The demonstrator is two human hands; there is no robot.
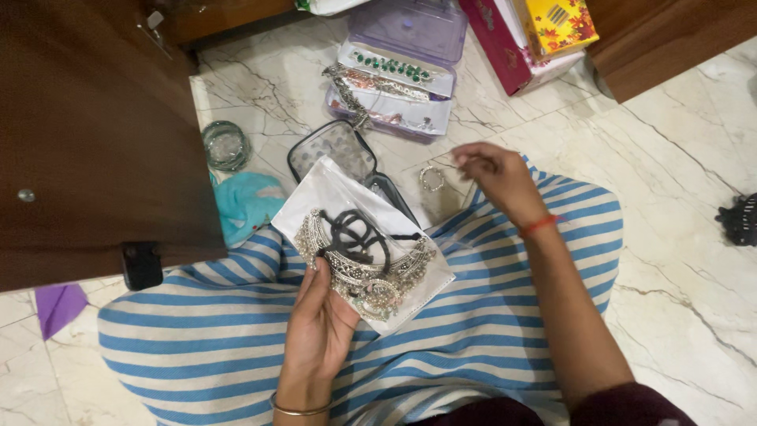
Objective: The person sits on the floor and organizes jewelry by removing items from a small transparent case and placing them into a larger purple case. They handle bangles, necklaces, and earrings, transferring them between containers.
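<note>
My left hand (319,327) holds a clear plastic pouch (359,241) over my striped lap. Inside the pouch lies a silver necklace with beads and a black cord. My right hand (493,175) reaches out over my knee, fingers pinched together, close to a small beaded silver ring-shaped piece (431,178) on the marble floor. I cannot tell whether the fingers hold anything. A red thread circles the right wrist, a thin bangle the left.
An open lilac plastic box (404,59) with jewellery sits ahead. A clear zip pouch (335,150) lies below it. Green bangles (225,146), teal cloth (246,203) and a brown wooden door (95,134) are left. Red and yellow boxes (532,35) are at top right, a black hair clip (740,219) at right.
</note>
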